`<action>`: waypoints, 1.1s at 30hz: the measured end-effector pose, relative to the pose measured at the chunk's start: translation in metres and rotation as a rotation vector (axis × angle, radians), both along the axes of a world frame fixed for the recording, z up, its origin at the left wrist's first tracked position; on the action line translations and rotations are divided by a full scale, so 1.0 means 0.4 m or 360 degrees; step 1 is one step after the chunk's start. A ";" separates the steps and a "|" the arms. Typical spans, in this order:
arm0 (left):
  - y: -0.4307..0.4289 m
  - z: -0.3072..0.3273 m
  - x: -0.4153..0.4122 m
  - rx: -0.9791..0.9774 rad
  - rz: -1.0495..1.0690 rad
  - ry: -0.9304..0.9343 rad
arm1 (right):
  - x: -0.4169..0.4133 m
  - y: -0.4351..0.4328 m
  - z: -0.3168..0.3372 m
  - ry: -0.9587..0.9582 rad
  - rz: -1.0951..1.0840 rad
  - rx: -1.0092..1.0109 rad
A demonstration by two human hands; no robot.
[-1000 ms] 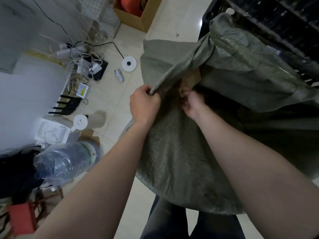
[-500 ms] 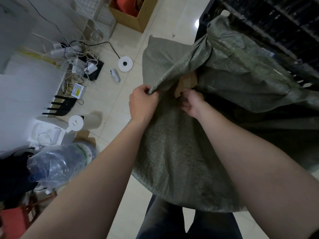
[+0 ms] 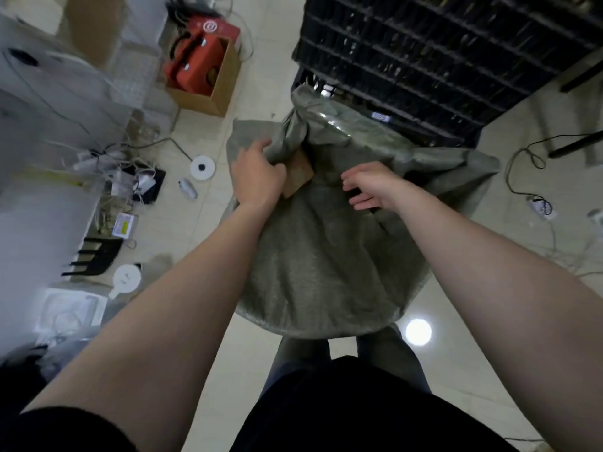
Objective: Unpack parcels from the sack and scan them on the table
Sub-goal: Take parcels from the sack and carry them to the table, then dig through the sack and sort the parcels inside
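Down on the pale tiled floor (image 3: 267, 60) stands the sack (image 3: 326, 262), straight ahead of the person's legs (image 3: 391, 353) and leaning back against a stack of black crates (image 3: 440, 60). It is grey-green woven stuff, dull and crumpled, rounded low down and bunched into folds at the top, where the mouth gapes dark. A brown cardboard parcel (image 3: 298, 174) pokes out of that mouth, tilted, one flat face showing.

The left hand (image 3: 257, 177) is clamped on the sack's rim, fingers curled into a fold of the fabric, with the heel of the hand covering the parcel's left edge. The right hand (image 3: 372, 187) is slack and spread, fingers apart and holding nothing, over the cloth just right of the mouth; whether it touches the cloth cannot be told.

Farther left on the floor lie a white round disc (image 3: 203, 167), a tangle of cables and power strips (image 3: 114, 164), and a black router (image 3: 94, 256) with its aerials laid flat. Beyond them an open cardboard box (image 3: 215, 93) holds a red case (image 3: 195, 66). At the far left a white counter (image 3: 42, 207) shows only as a blur. To the right a black cable (image 3: 522, 158) loops over the tiles, and a lamp's glare (image 3: 418, 332) shines off the floor near the sack's base.
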State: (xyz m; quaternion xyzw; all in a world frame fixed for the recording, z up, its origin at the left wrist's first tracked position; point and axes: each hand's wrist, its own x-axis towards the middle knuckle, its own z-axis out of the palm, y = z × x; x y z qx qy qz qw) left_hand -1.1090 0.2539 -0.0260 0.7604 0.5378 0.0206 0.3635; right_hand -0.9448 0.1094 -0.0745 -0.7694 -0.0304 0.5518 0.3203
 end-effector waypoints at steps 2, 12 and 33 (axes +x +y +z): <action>-0.044 0.047 0.047 -0.0085 -0.0147 -0.0032 | 0.038 -0.055 0.072 -0.0061 0.0117 0.0007; -0.393 0.210 0.387 -0.0211 -0.0869 0.0106 | 0.319 -0.465 0.366 -0.0623 0.0476 -0.0007; -1.004 0.442 1.153 -0.0198 -0.1412 -0.0122 | 0.973 -1.177 0.570 -0.0931 0.0047 -0.0014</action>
